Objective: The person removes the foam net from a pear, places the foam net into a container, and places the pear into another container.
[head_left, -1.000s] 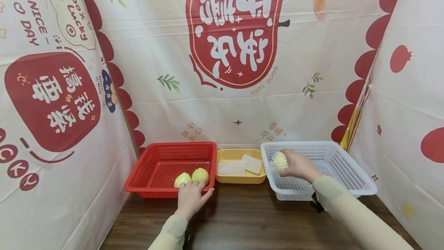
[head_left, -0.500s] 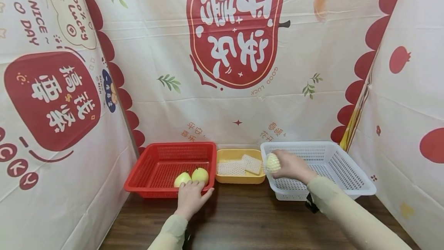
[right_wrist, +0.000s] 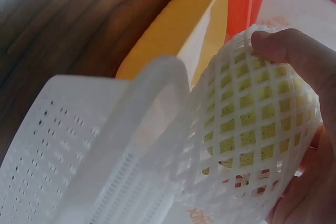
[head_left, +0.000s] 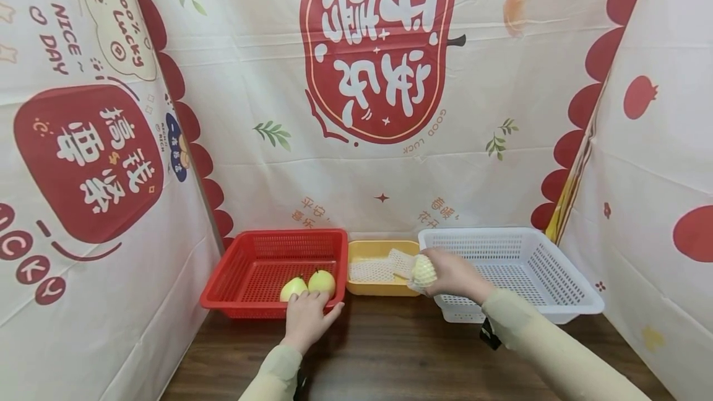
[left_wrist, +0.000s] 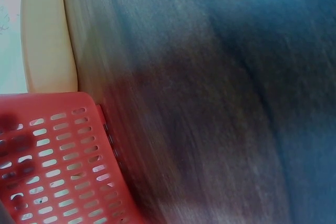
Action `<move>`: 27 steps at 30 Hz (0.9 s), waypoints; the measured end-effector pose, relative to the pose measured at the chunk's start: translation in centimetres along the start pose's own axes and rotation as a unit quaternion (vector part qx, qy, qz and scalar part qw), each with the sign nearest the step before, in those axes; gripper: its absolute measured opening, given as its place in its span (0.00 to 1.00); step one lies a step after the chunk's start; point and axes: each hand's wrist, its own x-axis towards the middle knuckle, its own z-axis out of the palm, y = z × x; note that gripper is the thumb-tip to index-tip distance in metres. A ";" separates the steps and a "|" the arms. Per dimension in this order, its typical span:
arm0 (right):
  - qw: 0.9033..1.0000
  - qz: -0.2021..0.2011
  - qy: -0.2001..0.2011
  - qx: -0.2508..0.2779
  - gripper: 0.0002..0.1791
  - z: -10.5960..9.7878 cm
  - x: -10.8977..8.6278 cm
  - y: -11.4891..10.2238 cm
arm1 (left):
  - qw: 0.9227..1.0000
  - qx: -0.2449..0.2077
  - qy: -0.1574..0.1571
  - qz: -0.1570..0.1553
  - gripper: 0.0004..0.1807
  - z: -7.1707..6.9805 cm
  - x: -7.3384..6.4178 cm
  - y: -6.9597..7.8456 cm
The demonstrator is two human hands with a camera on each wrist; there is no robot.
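Observation:
My right hand [head_left: 457, 274] grips a yellow-green pear [right_wrist: 244, 114] sleeved in a white foam net [right_wrist: 197, 145]. In the head view it hangs over the gap between the white basket [head_left: 518, 309] and the yellow tray [head_left: 384, 289]. The thumb presses on the net in the right wrist view, and the net's loose end runs past the fruit. At the red basket [head_left: 245, 309], my left hand [head_left: 305, 320] rests over the near rim, fingertips right at two bare pears [head_left: 321, 283] inside. The left wrist view shows none of that hand's fingers clearly.
Flat white foam nets [head_left: 370, 270] lie in the yellow tray, which stands between the two baskets. All three containers stand on a dark wooden table [head_left: 384, 351]. Printed cloth [head_left: 367, 178] hangs behind and at both sides.
My right hand has moved left with the netted pear, from above the white basket to beside the yellow tray's right edge. My left hand stays on the red basket.

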 end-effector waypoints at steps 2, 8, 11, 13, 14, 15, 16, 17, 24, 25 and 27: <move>1.000 -0.003 -0.004 0.004 0.46 0.3 0.0 -0.3 | 1.000 0.001 0.001 0.002 0.23 0.0 -0.1 0.0; 1.000 -0.013 -0.008 -0.001 0.47 1.1 0.1 -1.1 | 1.000 0.004 -0.004 0.001 0.25 0.1 -0.1 0.0; 1.000 -0.018 -0.010 0.000 0.47 1.6 0.2 -1.4 | 1.000 0.006 -0.006 -0.001 0.26 0.1 0.0 0.0; 1.000 -0.019 -0.012 -0.003 0.48 1.9 0.2 -1.6 | 1.000 0.007 -0.006 -0.001 0.26 0.1 0.1 0.0; 1.000 -0.022 -0.012 -0.002 0.47 2.1 0.3 -1.8 | 1.000 0.007 -0.004 0.000 0.26 0.1 0.1 -0.1; 1.000 -0.026 -0.011 -0.002 0.47 2.2 0.3 -1.9 | 1.000 0.008 -0.003 0.001 0.26 0.1 0.1 -0.1; 1.000 -0.028 -0.010 -0.003 0.47 2.4 0.3 -2.0 | 1.000 0.007 -0.001 0.001 0.25 0.1 0.1 -0.1; 0.999 -0.033 -0.010 -0.004 0.47 2.6 0.3 -2.1 | 1.000 0.007 0.000 0.001 0.24 0.1 0.1 -0.1; 0.999 -0.049 -0.017 0.002 0.47 3.8 0.3 -2.7 | 1.000 0.008 0.002 0.002 0.24 0.1 0.1 0.0; 0.999 -0.049 -0.020 0.004 0.47 4.0 0.3 -2.7 | 1.000 0.008 0.001 0.002 0.24 0.0 0.1 0.0; 0.999 -0.049 -0.021 0.003 0.47 4.3 0.3 -2.8 | 1.000 0.009 -0.001 0.002 0.24 -0.1 0.1 0.0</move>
